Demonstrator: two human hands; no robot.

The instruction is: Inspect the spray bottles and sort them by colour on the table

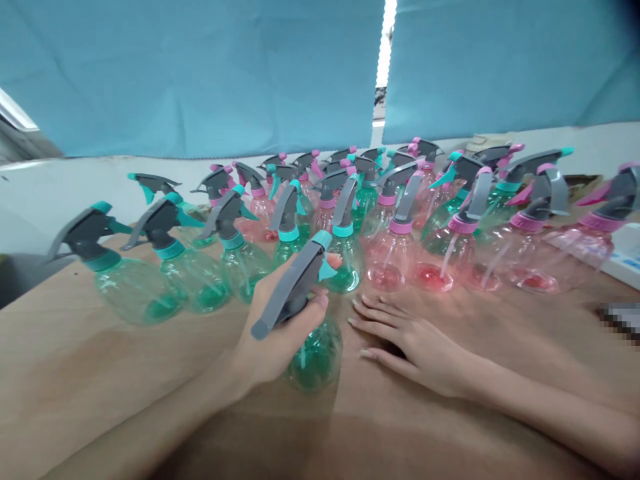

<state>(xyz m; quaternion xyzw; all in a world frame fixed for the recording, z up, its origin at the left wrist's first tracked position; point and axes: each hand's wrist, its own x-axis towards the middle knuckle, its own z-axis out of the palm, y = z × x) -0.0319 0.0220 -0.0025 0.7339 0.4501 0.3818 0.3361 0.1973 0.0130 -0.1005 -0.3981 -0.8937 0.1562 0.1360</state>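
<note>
My left hand (273, 333) is wrapped round the neck of a green spray bottle (317, 357) with a grey head and a turquoise nozzle and trigger. The bottle is near the front of the table, and the hand hides its collar. To the right of it, my right hand (407, 337) lies on the wooden table (425, 427), fingers stretched out and holding nothing. Just beyond the fingertips stands a pink spray bottle (390, 260) with a pink collar. Another green spray bottle (345, 263) is right behind the held one.
Several more green bottles (133, 290) line the left side, and pink bottles (437, 263) fill the right, with mixed rows behind. A white box (627, 250) is at the right edge, near a blurred dark object (623, 317). Blue cloth (200, 73) covers the wall behind.
</note>
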